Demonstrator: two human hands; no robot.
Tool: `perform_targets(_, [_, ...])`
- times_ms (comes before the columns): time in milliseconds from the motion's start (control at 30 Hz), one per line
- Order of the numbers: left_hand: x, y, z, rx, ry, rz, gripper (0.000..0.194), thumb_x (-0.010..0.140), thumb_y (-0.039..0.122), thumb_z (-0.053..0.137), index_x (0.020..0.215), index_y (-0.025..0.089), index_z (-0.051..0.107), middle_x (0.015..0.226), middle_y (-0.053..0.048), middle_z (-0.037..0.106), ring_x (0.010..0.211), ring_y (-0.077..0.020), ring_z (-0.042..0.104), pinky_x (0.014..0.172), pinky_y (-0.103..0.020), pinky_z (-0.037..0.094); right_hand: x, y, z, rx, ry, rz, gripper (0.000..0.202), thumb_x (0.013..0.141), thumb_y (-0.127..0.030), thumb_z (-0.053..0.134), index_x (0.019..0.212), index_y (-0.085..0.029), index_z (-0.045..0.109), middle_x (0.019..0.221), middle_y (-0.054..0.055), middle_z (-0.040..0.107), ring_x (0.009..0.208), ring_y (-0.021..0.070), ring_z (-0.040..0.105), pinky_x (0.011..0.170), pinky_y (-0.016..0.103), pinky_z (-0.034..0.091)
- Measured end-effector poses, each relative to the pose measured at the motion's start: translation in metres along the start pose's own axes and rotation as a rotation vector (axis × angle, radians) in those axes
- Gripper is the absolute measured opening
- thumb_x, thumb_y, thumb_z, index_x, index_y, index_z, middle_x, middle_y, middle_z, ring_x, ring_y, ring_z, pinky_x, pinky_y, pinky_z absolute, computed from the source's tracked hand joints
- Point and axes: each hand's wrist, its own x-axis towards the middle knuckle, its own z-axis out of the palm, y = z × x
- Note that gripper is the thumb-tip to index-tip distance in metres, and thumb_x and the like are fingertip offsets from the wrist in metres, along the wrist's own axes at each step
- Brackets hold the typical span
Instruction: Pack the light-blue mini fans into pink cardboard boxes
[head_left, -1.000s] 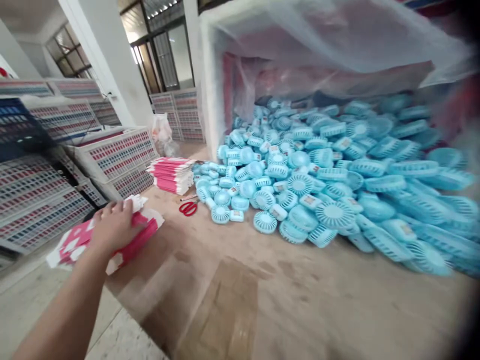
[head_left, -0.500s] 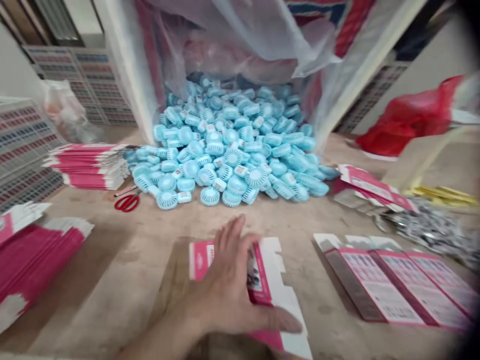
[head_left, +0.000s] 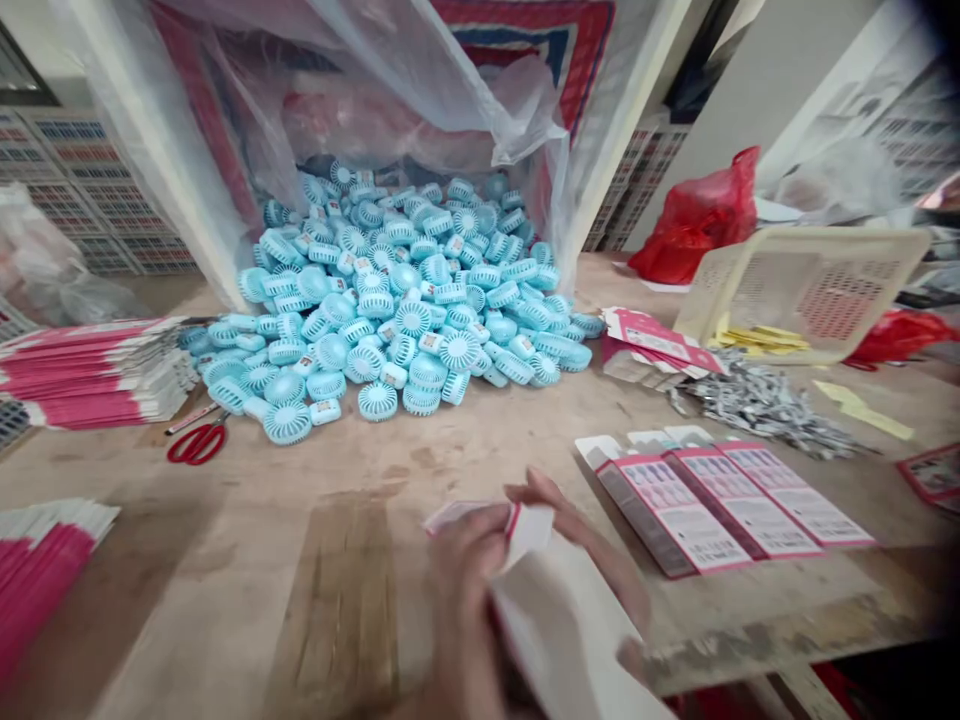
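Both hands are low in the middle of the view, blurred by motion. My left hand [head_left: 466, 590] grips a flat pink and white carton [head_left: 559, 625] from the left. My right hand [head_left: 600, 550] holds the same carton from behind, fingers curled over its top edge. The carton's white inner side faces me and it is lifted off the wooden table [head_left: 315, 600]. A big heap of light blue mini fans [head_left: 397, 300] spills from a clear plastic bag at the back.
Three folded pink boxes [head_left: 720, 495] lie to the right of my hands. Stacks of flat pink cartons [head_left: 90, 375] and red scissors [head_left: 196, 443] are on the left. A cream basket [head_left: 802, 290], a silvery pile [head_left: 757, 400] and a red bag [head_left: 697, 215] are at the right.
My left hand took a carton from the left stack, laid it on the table in front of me, and now both hands hold it raised. The view swung right.
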Motion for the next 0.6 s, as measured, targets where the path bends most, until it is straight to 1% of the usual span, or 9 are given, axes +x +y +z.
perform_targets(100, [0.01,0.008,-0.001,0.013,-0.326,-0.059,0.06,0.091,0.057,0.048,0.143,0.027,0.042,0.143,-0.015,0.047,0.133,-0.0356,0.044,0.105,-0.049,0.044,0.007,0.004,0.004,0.051,0.031,-0.015,0.035,0.095,-0.025,0.049,0.127,-0.032,0.062,0.13,0.004,0.066,0.115,0.0267,0.066,0.096,0.046,0.057])
perform_targets(200, [0.044,0.023,-0.02,0.006,-0.571,-0.027,0.08,0.083,0.066,0.057,0.149,0.028,0.034,0.149,-0.015,0.04,0.137,-0.0368,0.039,0.107,-0.05,0.042,0.011,0.003,0.006,0.048,0.11,-0.064,0.037,0.097,-0.022,0.047,0.128,-0.035,0.06,0.132,-0.001,0.064,0.119,0.023,0.064,0.099,0.042,0.056])
perform_targets(267, [0.066,0.03,-0.035,0.043,-0.681,-0.03,0.087,0.07,0.064,0.074,0.143,0.03,0.041,0.138,-0.013,0.048,0.125,-0.0352,0.05,0.099,-0.046,0.048,0.011,0.002,0.008,0.032,0.129,-0.103,0.037,0.096,-0.022,0.049,0.13,-0.034,0.059,0.134,-0.001,0.063,0.119,0.0219,0.063,0.099,0.039,0.057])
perform_targets(300, [0.075,0.032,-0.04,0.055,-0.714,-0.034,0.083,0.064,0.061,0.08,0.134,0.03,0.049,0.127,-0.011,0.053,0.113,-0.0317,0.057,0.091,-0.042,0.052,0.01,0.001,0.009,0.032,0.135,-0.123,0.038,0.096,-0.02,0.05,0.131,-0.033,0.059,0.135,-0.001,0.062,0.118,0.0213,0.064,0.098,0.038,0.057])
perform_targets(367, [0.086,0.032,-0.047,0.047,-0.673,-0.008,0.057,0.065,0.051,0.083,0.11,0.027,0.057,0.104,-0.005,0.055,0.09,-0.022,0.06,0.075,-0.032,0.053,0.009,0.001,0.013,0.076,0.176,-0.131,0.045,0.094,-0.011,0.049,0.132,-0.032,0.057,0.14,-0.002,0.057,0.118,0.0193,0.064,0.098,0.037,0.058])
perform_targets(433, [0.09,0.03,-0.047,0.035,-0.46,0.056,0.028,0.078,0.033,0.074,0.095,0.024,0.054,0.094,-0.002,0.05,0.084,-0.0171,0.056,0.071,-0.027,0.049,0.008,-0.001,0.019,0.155,0.262,-0.129,0.052,0.092,-0.004,0.047,0.135,-0.033,0.054,0.146,-0.006,0.051,0.124,0.0163,0.059,0.103,0.035,0.054])
perform_targets(500, [0.089,0.028,-0.043,0.048,-0.289,0.113,0.018,0.082,0.016,0.063,0.093,0.024,0.051,0.095,-0.002,0.048,0.09,-0.0164,0.055,0.076,-0.027,0.047,0.007,-0.004,0.025,0.206,0.288,-0.172,0.05,0.094,-0.006,0.044,0.137,-0.03,0.051,0.15,-0.008,0.046,0.132,0.016,0.052,0.111,0.035,0.048])
perform_targets(533, [0.087,0.028,-0.04,0.029,-0.288,0.132,0.02,0.082,0.014,0.062,0.096,0.024,0.051,0.096,-0.002,0.048,0.092,-0.0168,0.054,0.078,-0.027,0.047,0.005,-0.006,0.028,0.22,0.289,-0.214,0.047,0.096,-0.01,0.042,0.138,-0.027,0.051,0.151,-0.008,0.045,0.134,0.0166,0.05,0.113,0.036,0.046])
perform_targets(600, [0.082,0.029,-0.034,-0.089,-0.4,0.11,0.02,0.086,0.026,0.062,0.104,0.025,0.053,0.101,-0.004,0.052,0.096,-0.0197,0.055,0.082,-0.031,0.048,0.002,-0.01,0.03,0.221,0.295,-0.268,0.043,0.099,-0.016,0.036,0.138,-0.024,0.051,0.15,-0.006,0.046,0.133,0.018,0.05,0.112,0.037,0.046])
